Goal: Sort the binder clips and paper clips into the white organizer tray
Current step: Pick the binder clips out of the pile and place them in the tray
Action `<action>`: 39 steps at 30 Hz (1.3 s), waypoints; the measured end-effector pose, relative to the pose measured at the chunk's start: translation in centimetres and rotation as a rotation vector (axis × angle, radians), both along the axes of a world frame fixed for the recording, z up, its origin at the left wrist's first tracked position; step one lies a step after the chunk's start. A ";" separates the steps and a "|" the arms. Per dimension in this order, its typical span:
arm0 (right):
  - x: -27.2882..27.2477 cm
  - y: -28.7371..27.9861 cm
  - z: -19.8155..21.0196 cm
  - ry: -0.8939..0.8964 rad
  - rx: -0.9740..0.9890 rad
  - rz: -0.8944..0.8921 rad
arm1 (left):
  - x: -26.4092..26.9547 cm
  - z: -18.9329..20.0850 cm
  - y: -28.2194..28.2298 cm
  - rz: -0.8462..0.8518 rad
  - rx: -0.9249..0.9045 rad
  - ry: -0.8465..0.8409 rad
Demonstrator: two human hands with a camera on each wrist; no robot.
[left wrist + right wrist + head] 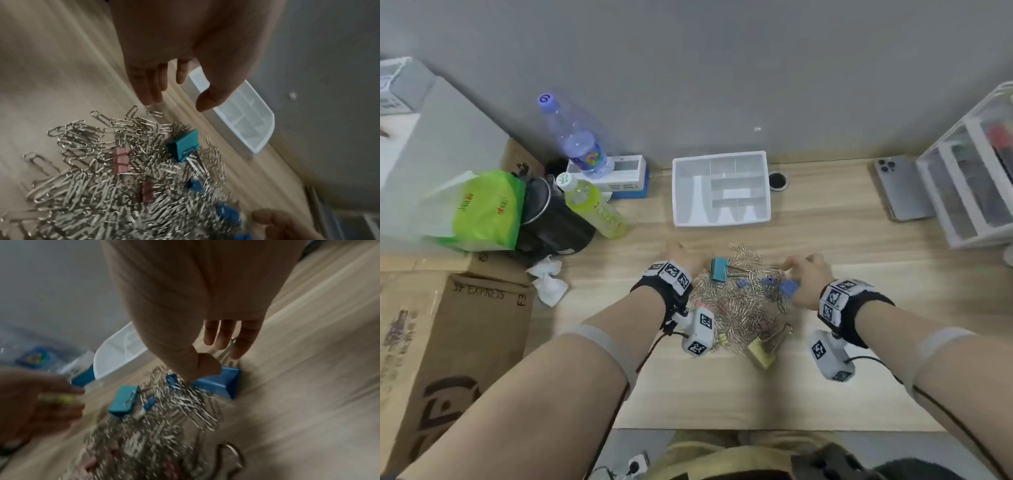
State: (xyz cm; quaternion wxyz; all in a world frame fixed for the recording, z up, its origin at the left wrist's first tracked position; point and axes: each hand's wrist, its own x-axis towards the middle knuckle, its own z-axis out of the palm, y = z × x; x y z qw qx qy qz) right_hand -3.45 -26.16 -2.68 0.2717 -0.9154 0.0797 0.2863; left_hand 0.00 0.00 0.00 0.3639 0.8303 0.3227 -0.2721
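A heap of silver paper clips [736, 305] lies on the wooden desk with binder clips mixed in: a teal one [719, 269], small pink ones [121, 160], small blue ones [195, 185] and a gold one [760, 353]. The white organizer tray [720, 188] stands beyond the heap, and its compartments look bare. My left hand [176, 100] hovers at the heap's far left edge, fingers straight, holding nothing. My right hand [222, 358] is at the heap's right edge. Its thumb and fingers pinch a larger blue binder clip [222, 382] that rests on the desk.
Left of the tray stand a clear bottle [578, 140], a green drink bottle [592, 205], a green bag [489, 209] and a dark pouch. Crumpled tissues [548, 281] and a cardboard box [448, 342] lie nearer left. A phone [900, 192] and drawer unit [969, 185] are on the right.
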 end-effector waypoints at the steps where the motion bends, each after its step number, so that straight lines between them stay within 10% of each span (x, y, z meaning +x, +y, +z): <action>1: -0.3 -0.1 -0.1 -0.008 -0.025 0.082 | 0.0 -0.3 -0.5 -0.081 0.045 -0.027; 8: -1.4 -0.4 -1.7 -0.019 -0.105 0.207 | -0.4 -0.9 -3.2 -0.543 0.143 -0.057; 22: 1.5 -0.1 1.2 -0.019 0.049 0.206 | 1.7 -1.4 -3.4 -0.956 0.273 -0.061; 39: 0.4 2.0 1.7 0.228 0.212 0.232 | 0.2 1.2 -2.4 -0.750 0.172 -0.247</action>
